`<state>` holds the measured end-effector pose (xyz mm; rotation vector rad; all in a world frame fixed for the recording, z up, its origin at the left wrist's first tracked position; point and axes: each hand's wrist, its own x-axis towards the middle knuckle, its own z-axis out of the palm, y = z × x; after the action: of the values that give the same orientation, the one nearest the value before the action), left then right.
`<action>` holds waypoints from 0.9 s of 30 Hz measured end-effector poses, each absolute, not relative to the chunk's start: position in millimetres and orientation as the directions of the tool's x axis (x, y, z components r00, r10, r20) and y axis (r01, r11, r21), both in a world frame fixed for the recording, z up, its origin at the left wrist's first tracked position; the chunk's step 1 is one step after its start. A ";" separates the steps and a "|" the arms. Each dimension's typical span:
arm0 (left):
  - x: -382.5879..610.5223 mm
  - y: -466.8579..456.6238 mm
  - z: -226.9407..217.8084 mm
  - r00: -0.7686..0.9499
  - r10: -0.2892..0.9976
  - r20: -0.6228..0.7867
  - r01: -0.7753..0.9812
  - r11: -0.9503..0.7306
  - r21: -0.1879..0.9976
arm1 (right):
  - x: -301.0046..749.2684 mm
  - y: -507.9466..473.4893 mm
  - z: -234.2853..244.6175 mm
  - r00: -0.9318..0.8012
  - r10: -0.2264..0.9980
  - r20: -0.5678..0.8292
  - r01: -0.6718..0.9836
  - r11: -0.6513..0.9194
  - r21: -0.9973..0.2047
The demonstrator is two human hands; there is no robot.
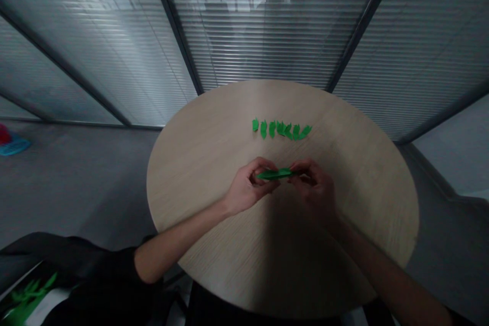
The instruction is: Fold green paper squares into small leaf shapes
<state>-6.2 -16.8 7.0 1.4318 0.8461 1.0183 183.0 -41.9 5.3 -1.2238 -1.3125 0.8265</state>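
Observation:
Both my hands are raised over the round wooden table (282, 244), pinching a folded strip of green paper (274, 174) between them. My left hand (248, 186) grips the strip's left end, and my right hand (311, 183) holds its right end, partly shaded. A little beyond my hands, several small green paper leaves (281, 130) lie in a slightly uneven row on the tabletop, apart from my fingers. The strip's exact shape is partly hidden by my fingers.
Glass partitions with blinds and dark frames stand beyond the table, above a grey floor. A red and blue object (11, 142) lies on the floor at far left. At lower left, a dark-clothed shape partly covers a sheet with green leaf shapes (28, 298).

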 end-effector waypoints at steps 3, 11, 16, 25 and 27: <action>-5.9 -19.7 7.2 0.376 0.915 0.147 -0.010 -0.155 0.988 | 183.0 -44.5 9.3 0.107 0.939 0.326 0.255 0.291 -0.922; -5.4 -19.3 -0.6 0.325 0.910 0.256 -0.060 -0.250 0.966 | 178.8 -42.8 6.5 0.070 0.994 0.085 -0.014 0.086 -0.996; -5.7 -19.1 -2.0 0.265 0.916 0.301 0.010 -0.314 0.949 | 181.4 -43.1 6.1 -0.033 0.999 0.008 -0.107 0.004 -0.994; -6.9 -21.9 2.1 0.317 0.874 0.367 0.163 -0.432 0.887 | 181.0 -41.5 5.8 0.017 0.999 0.029 -0.078 0.030 -0.997; -7.4 -23.2 2.9 0.336 0.861 0.382 0.170 -0.454 0.874 | 180.0 -41.3 5.5 0.016 0.999 0.030 -0.078 0.032 -0.996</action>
<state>-7.4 -23.2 2.9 1.8443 0.9101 1.1545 180.0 -41.3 5.5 -1.1359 -1.1550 1.2114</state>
